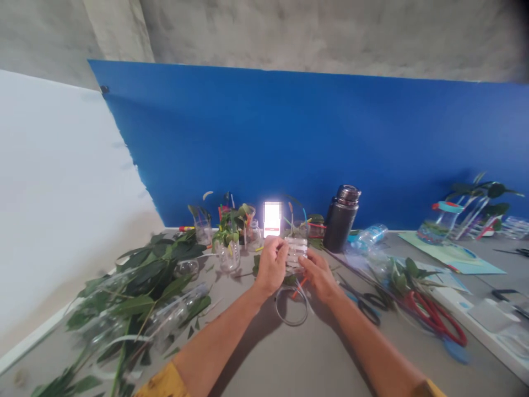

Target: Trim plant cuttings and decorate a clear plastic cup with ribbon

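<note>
The left hand [270, 267] pinches the left side of a clear ribbed plastic bottle piece [296, 250], raised over the middle of the grey table [306, 364]; the right hand [321, 274] has its fingers closed on the piece's lower right side. It should be very light, thin-walled and springy, a little slippery, likely to dent under a hard squeeze rather than break. The ribs look the surest place to grip, lightly, from both sides; whether it has a cut edge is too blurred to tell.

Around it, from the left: a heap of green leaves [144, 270] crowds that side, well apart from the hands. Farther back stands a clear jar of cuttings [229, 259], then a lit phone [271, 220] just beyond the left hand. On the near side, a clear ring [292, 324] and an orange straw [300, 286] lie below the bottle piece, likely to snag if it is lowered straight down. A black vacuum flask [341, 220] limits reach at far right, with dark-handled scissors [368, 310] and red-handled scissors [438, 318] beside the right forearm.
</note>
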Action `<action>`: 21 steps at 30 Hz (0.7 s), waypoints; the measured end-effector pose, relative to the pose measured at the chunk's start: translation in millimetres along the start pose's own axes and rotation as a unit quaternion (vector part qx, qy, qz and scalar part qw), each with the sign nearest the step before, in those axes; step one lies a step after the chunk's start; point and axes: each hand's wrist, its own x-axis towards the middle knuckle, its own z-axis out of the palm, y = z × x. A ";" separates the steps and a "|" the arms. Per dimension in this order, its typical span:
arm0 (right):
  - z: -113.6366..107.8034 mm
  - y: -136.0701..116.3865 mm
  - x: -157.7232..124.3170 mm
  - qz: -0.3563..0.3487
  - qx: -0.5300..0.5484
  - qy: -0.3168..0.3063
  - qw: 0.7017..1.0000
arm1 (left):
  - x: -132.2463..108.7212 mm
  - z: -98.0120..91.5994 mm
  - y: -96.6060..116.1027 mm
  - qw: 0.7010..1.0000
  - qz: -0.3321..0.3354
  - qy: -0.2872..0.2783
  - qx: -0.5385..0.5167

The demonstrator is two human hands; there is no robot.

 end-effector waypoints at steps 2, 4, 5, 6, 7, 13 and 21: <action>0.2 0.5 0.2 0.009 0.027 -0.002 1.000 | 0.3 -0.3 0.3 1.000 -0.004 0.003 0.000; 0.8 -0.3 0.2 0.007 0.038 -0.002 0.999 | 0.0 -0.6 1.4 1.000 -0.010 0.011 -0.008; 1.1 -1.0 0.1 0.000 0.030 0.002 1.000 | -0.4 -0.7 2.3 1.000 -0.014 0.014 -0.011; 1.3 -1.7 0.2 -0.010 0.011 0.009 1.000 | -1.0 -0.9 3.3 1.000 -0.016 0.018 -0.013; 1.4 -2.4 0.3 -0.024 -0.016 0.022 0.999 | -1.7 -1.1 4.5 1.000 -0.017 0.021 -0.013; 2.6 -1.3 2.7 -0.071 -0.147 0.128 0.978 | -4.7 -1.7 6.7 1.000 0.010 0.025 0.012; 6.7 -0.5 3.3 -0.064 -0.183 0.156 0.968 | -1.3 -1.7 -0.8 0.997 0.011 0.042 0.064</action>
